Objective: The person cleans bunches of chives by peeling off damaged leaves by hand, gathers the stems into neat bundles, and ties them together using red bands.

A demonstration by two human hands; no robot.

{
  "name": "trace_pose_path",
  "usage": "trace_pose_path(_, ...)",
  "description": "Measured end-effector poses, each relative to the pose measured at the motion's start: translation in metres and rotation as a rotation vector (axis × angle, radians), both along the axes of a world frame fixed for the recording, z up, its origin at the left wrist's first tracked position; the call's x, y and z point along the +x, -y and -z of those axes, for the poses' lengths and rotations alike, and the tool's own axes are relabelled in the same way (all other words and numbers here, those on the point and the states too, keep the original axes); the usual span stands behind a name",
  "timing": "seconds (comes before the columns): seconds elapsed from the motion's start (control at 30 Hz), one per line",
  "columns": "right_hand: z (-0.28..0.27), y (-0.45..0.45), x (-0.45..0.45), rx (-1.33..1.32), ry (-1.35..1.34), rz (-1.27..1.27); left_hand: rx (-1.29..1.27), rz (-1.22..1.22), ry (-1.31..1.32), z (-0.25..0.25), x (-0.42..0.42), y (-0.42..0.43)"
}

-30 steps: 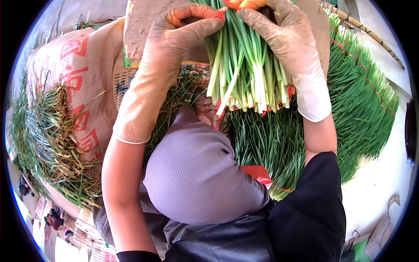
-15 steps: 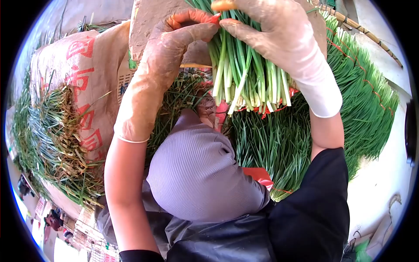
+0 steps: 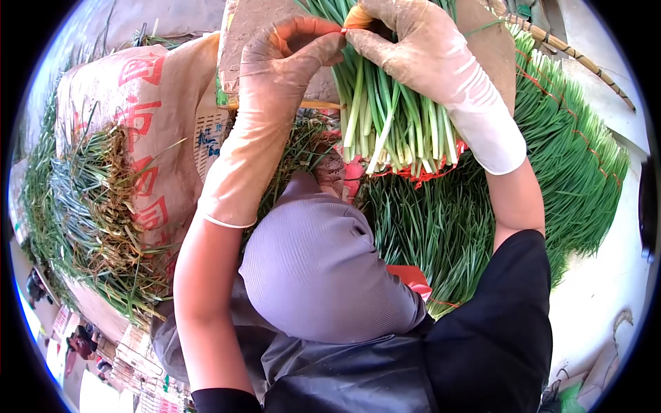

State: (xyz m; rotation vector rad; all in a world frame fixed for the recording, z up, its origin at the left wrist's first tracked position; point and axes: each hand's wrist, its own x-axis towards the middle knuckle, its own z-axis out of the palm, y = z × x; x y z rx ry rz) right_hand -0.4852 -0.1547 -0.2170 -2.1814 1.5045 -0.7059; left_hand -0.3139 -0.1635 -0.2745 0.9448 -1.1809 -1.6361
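Observation:
A bundle of green chives (image 3: 399,120) with pale cut stems toward me lies on a brown board (image 3: 475,27). Both my hands wear thin, stained whitish gloves. My left hand (image 3: 286,58) is closed in a pinch at the bundle's left side, with a bit of red tie (image 3: 343,31) at its fingertips. Over the top of the bundle, my right hand (image 3: 420,58) pinches at the same spot, its thumb and finger meeting the left fingertips. Most of the tie is hidden by the fingers and stems.
On the right, chives in rows (image 3: 571,138) are bound with red ties. More chives (image 3: 434,220) lie below the board. At left, a sack with red characters (image 3: 141,124) sits beside loose, rooty chives (image 3: 103,206). My covered knee (image 3: 317,268) is in front.
My left hand and forearm have shifted slightly right, and the right hand has come slightly left. The fingertips of both hands are now closer together at the red tie.

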Motion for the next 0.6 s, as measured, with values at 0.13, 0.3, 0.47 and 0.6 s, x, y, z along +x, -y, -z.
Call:
trace_pose_path(0.13,-0.017,-0.002,-0.004,0.084,0.202,0.038,0.102,0.01,-0.003,-0.001,0.004,0.001)
trace_pose_path(0.3,-0.011,0.01,-0.003,-0.216,-0.083,-0.219,0.198,0.052,-0.096,0.005,0.003,0.004)
trace_pose_path(0.47,-0.005,0.013,-0.002,-0.195,-0.194,-0.204,0.247,0.108,-0.121,0.008,0.007,0.007)
trace_pose_path(0.6,0.006,0.009,0.005,-0.118,-0.19,-0.062,0.155,0.077,-0.076,0.006,0.008,0.004)
